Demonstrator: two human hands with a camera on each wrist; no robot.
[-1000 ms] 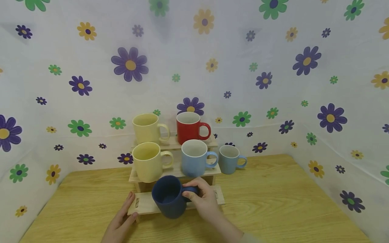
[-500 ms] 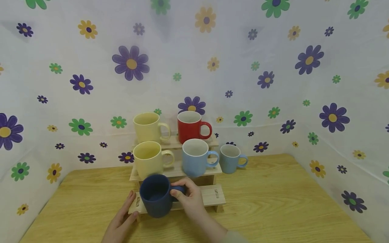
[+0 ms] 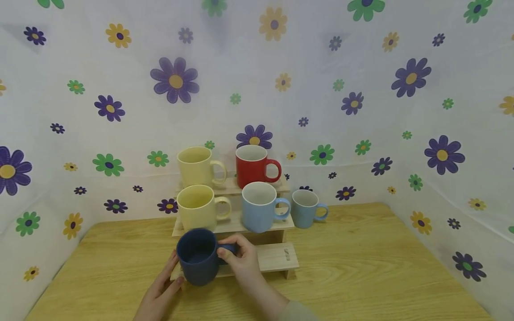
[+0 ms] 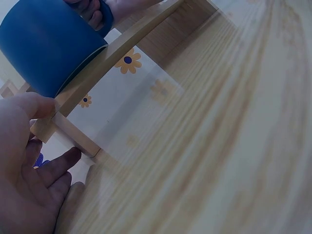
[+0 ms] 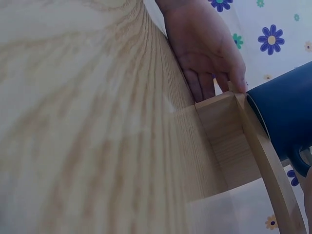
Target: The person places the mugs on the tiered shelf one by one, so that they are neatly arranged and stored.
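Observation:
A dark blue mug [image 3: 198,261] stands upright at the left end of the lowest step of a three-tier wooden rack [image 3: 277,258]. My right hand [image 3: 242,261] pinches its handle between thumb and fingers, from the right side. At the rack's lower left corner, my left hand [image 3: 158,290] holds the end of the bottom step. The left wrist view shows its thumb on the board's end and its fingers beside the leg [image 4: 78,134]. The mug's base [image 4: 78,73] sits on the board there.
Two pale yellow mugs, one on the top tier [image 3: 194,167] and one on the middle [image 3: 196,209], stand at left. A red mug [image 3: 250,167] and a light blue mug [image 3: 259,207] are at right. A smaller blue mug [image 3: 304,209] stands on the table [image 3: 361,267], right of the rack.
My right hand has moved the dark blue mug leftward along the bottom step, from near its middle to its left end. The left hand has stayed at the rack's corner.

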